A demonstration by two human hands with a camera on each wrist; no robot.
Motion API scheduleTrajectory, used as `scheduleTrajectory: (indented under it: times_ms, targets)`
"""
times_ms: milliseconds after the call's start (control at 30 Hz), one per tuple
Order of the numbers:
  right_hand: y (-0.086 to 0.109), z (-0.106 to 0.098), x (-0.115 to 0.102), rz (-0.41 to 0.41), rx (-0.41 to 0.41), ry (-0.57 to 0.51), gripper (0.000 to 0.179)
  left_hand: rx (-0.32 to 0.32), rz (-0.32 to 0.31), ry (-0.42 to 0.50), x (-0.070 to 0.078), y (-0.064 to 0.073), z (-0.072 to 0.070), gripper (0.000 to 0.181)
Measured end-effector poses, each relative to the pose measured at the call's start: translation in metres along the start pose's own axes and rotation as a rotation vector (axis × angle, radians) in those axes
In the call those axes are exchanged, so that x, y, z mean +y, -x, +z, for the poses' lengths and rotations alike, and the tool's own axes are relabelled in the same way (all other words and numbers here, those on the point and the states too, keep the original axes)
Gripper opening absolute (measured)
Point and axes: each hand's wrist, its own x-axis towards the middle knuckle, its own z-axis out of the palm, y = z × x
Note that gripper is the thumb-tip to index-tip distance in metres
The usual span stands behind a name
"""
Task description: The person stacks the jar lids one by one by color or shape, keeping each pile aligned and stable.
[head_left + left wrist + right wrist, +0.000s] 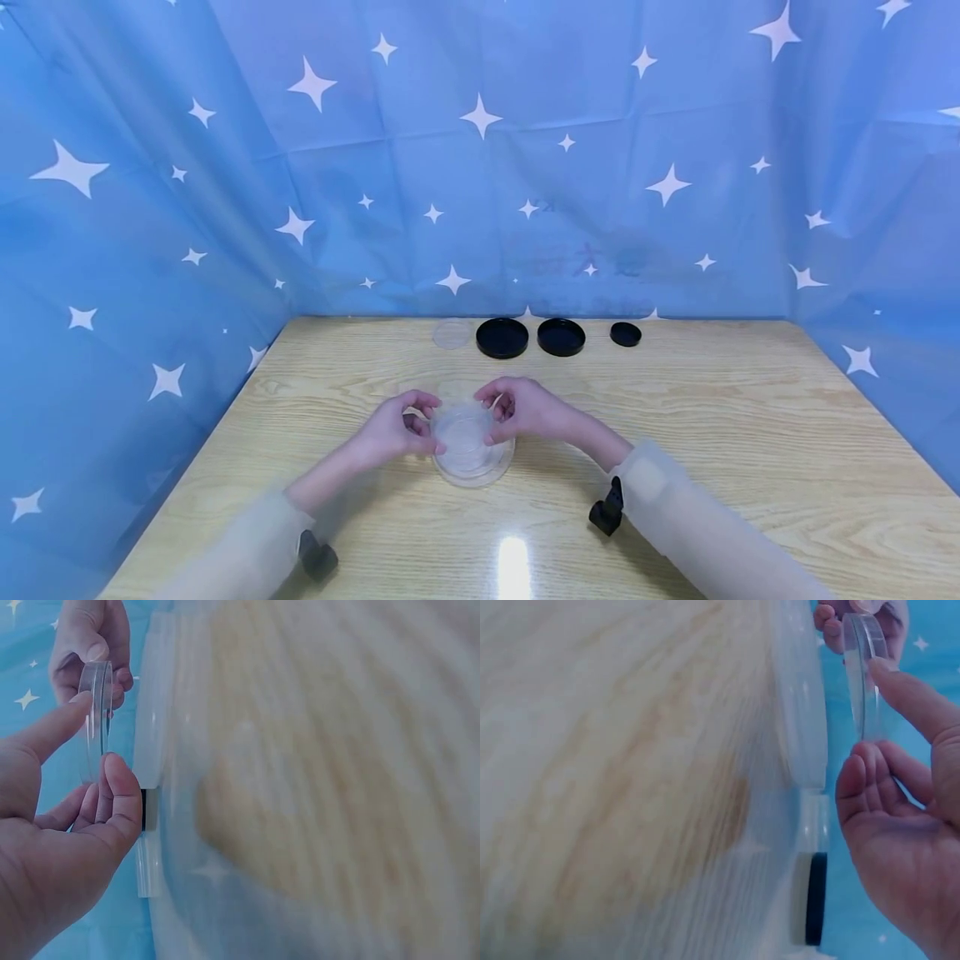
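clear round dish [463,428] pinched by fingers [422,400] of the left hand [397,425] and right hand [528,408], just above a bigger clear dish [474,479] on the worktop [750,433]. three black dishes [561,337] plus a clear disc [452,333] far back.

A whitish sleeve [236,546] is worn at the lower left of the head view, a matching sleeve [708,527] at the lower right, with a small black device [606,510] seen beside each cuff [643,477].
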Motion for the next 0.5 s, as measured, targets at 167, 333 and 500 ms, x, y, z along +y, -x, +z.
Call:
scheduleTrajectory:
  times_ms: [167,333,500]
  targets:
    - [0.004,0.0029,0.0016,-0.008,-0.011,0.035,0.055,-0.003,-0.01,-0.004,-0.0018,0.002,0.0058,0.067]
    - [0.0058,0.0044,0.0023,-0.003,-0.022,0.069,0.056,-0.004,-0.015,-0.029,-0.0021,0.0021,0.0086,0.067]
    - [0.0048,0.0059,0.0022,-0.008,-0.033,0.097,0.056,-0.001,-0.026,-0.056,-0.0019,0.0037,0.0082,0.066]
